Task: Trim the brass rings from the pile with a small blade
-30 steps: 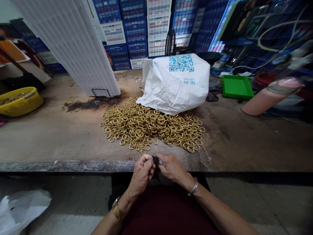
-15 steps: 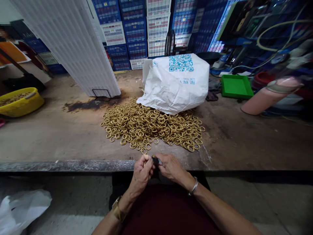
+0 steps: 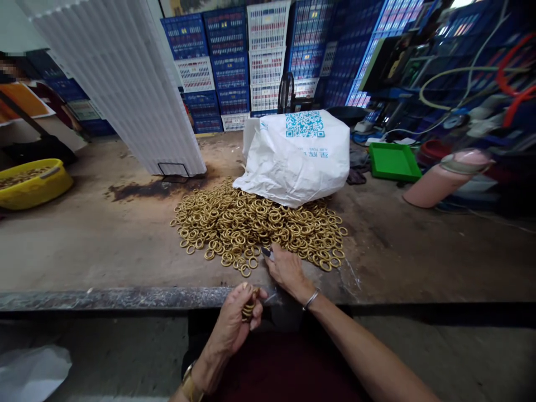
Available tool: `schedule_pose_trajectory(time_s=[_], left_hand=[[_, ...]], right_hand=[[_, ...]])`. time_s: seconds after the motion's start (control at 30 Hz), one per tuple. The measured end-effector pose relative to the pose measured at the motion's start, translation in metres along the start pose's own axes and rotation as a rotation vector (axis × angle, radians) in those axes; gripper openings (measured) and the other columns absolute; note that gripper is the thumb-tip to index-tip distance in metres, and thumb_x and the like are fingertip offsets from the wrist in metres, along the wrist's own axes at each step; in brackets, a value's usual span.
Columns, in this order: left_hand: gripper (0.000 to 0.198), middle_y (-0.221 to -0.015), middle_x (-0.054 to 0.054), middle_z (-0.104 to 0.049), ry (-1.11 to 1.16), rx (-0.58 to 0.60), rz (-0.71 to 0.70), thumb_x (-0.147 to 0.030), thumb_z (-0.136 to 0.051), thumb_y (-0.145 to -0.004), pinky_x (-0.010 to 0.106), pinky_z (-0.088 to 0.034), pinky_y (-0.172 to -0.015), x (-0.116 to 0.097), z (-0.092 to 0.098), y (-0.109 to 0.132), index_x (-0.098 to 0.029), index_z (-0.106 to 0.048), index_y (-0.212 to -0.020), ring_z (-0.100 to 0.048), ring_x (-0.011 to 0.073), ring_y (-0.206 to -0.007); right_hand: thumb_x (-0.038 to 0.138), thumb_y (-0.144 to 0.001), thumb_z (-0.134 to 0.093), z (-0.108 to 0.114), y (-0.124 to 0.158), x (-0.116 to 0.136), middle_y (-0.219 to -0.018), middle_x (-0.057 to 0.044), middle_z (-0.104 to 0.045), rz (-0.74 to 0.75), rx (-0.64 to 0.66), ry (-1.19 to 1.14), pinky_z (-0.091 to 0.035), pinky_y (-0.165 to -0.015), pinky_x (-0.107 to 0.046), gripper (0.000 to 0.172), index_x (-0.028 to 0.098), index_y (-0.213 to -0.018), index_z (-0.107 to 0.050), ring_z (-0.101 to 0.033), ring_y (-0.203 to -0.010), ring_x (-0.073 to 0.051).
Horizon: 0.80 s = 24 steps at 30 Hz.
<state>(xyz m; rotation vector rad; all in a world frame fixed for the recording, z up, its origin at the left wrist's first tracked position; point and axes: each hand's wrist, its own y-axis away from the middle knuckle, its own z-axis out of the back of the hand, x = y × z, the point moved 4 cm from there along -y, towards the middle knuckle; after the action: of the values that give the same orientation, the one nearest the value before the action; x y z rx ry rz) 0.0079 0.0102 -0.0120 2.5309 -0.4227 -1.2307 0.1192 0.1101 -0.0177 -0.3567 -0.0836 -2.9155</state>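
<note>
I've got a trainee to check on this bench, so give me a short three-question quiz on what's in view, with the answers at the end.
1. Multiple choice: what does the left hand hold?
A) a pink bottle
B) several gold-coloured rings
C) a yellow basin

2. True or false: the green tray lies to the left of the white bag.

3. Short answer: which hand holds the small dark-tipped tool at the near edge of the ring pile?

Key:
1. B
2. False; the green tray is to the right of the white bag.
3. The right hand
</note>
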Motion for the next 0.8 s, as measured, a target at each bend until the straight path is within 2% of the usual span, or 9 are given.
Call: schedule_pose_trajectory(time_s=[0.13,0.23,0.4,0.63,0.8], left_hand=[[0.018,-0.072,0.001,-0.056,0.091,0.007,0.039,-0.030,-0.060,-0.074,0.016,-0.028,-0.038,0.003,0.006,-0.003,-0.016,-0.048,-0.078,-0.043,0.0049,-0.047],[0.022,-0.068,0.000,-0.054,0.187,0.032,0.095,-0.025,-0.063,-0.071,0.016,-0.029,-0.040,0.006,0.008,-0.005,-0.017,-0.051,-0.088,-0.046,0.0062,-0.050],[0.018,-0.072,0.002,-0.056,0.291,0.024,0.123,-0.025,-0.065,-0.070,0.015,-0.029,-0.041,0.005,0.012,-0.013,-0.013,-0.052,-0.074,-0.052,0.0083,-0.058],[0.023,-0.067,0.000,-0.056,0.124,-0.086,0.088,-0.023,-0.069,-0.063,0.014,-0.029,-0.040,-0.003,0.013,-0.024,-0.015,-0.052,-0.076,-0.052,0.0075,-0.054],[0.032,-0.060,-0.004,-0.050,-0.057,-0.154,0.004,-0.038,-0.065,-0.066,0.014,-0.026,-0.037,-0.003,0.011,-0.027,-0.016,-0.053,-0.085,-0.043,0.0050,-0.045]], right_hand=[[0.031,-0.084,-0.042,-0.003,-0.011,0.006,-0.074,-0.011,-0.066,-0.021,-0.007,0.049,-0.035,-0.055,-0.026,0.020,0.016,-0.096,-0.049,-0.063,-0.069,-0.023],[0.025,-0.082,-0.044,-0.004,-0.014,0.005,-0.073,-0.010,-0.065,-0.017,-0.003,0.055,-0.034,-0.055,-0.025,0.016,0.017,-0.093,-0.050,-0.063,-0.069,-0.022],[0.022,-0.078,-0.046,-0.006,-0.007,-0.001,-0.075,-0.006,-0.064,0.098,-0.030,-0.011,-0.031,-0.056,-0.023,0.013,0.017,-0.089,-0.051,-0.060,-0.068,-0.018],[0.022,-0.080,-0.043,0.001,0.014,-0.006,-0.068,-0.001,-0.057,0.263,-0.097,-0.314,-0.031,-0.056,-0.022,0.010,0.018,-0.083,-0.052,-0.051,-0.059,-0.012],[0.021,-0.080,-0.043,0.007,0.027,-0.003,-0.067,0.000,-0.055,0.333,-0.102,-0.482,-0.033,-0.056,-0.021,0.010,0.019,-0.081,-0.052,-0.049,-0.057,-0.012]])
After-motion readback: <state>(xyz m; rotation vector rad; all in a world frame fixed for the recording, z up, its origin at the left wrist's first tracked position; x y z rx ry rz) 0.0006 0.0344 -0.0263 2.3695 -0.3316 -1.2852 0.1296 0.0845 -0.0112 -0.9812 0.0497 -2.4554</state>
